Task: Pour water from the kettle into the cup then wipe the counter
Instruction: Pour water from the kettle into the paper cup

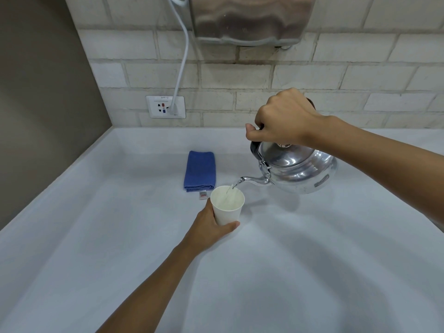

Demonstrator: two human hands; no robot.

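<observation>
A shiny metal kettle (pixel 300 169) hangs tilted above the counter, spout pointing left and down. My right hand (pixel 281 118) is closed on its dark handle. A thin stream of water runs from the spout into a white paper cup (pixel 228 205) standing upright on the white counter (pixel 288 272). My left hand (pixel 209 230) wraps around the cup's lower left side. A folded blue cloth (pixel 200 171) lies flat just behind and left of the cup, untouched.
A brick wall runs along the back with a power socket (pixel 165 106) and a white cable (pixel 181 61) plugged in. A metal wall-mounted appliance (pixel 249 20) hangs above. A brown side wall (pixel 43 104) closes the left.
</observation>
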